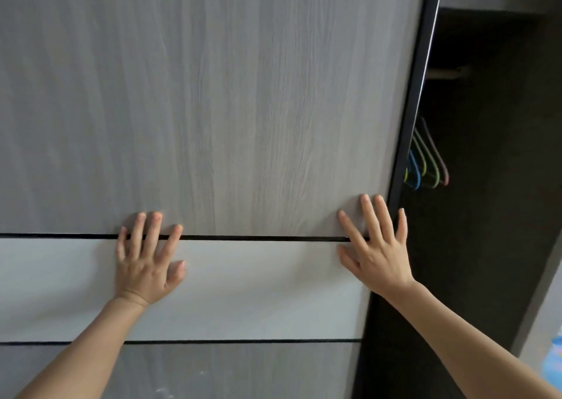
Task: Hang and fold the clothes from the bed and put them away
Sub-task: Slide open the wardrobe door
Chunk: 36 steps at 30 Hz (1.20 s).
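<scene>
Left grip [146, 266], right grip [378, 254]: bare, short nails [181, 263].

Can't count the coloured hangers [425, 161]: partly hidden behind the edge of the wardrobe door [213, 94], hooks lost in the dark; barely make out the rail [450, 72] above, dim and blurred. Can't see the whole door either, clipped left, top and bottom, nor anything deeper in the dark wardrobe interior [492, 216]. Can't identify the blue thing [555, 359] cut by the right edge, only a sliver in view.

matt woodgrain wardrobe door [213, 94], plastic hangers [425, 164]
</scene>
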Each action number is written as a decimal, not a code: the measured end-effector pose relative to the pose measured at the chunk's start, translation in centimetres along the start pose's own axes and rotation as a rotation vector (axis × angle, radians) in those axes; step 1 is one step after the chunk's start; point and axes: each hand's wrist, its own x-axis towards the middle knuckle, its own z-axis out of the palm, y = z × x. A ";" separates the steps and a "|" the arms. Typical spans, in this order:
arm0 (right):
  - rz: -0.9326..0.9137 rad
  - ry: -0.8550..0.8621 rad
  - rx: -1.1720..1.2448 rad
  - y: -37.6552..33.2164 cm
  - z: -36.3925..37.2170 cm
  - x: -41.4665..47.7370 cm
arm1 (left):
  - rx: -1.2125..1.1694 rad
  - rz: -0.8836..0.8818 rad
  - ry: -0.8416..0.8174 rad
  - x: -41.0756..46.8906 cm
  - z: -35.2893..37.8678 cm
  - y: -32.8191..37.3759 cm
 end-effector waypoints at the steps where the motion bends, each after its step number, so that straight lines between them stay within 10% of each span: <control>1: 0.002 -0.004 0.007 -1.3 0.0 0.6 | -0.006 0.002 0.003 -0.4 0.0 -1.3; 13: -0.031 -0.084 0.040 -14.3 -0.7 6.2 | -0.017 -0.066 -0.094 -4.0 -1.4 -14.4; 21: -0.061 -0.105 0.149 -22.3 -0.4 9.2 | 0.007 -0.408 -0.260 -5.3 -4.3 -15.1; 36: -0.504 -0.096 0.200 -31.5 -0.3 15.4 | -0.063 -0.308 -0.483 -4.8 -7.0 -14.1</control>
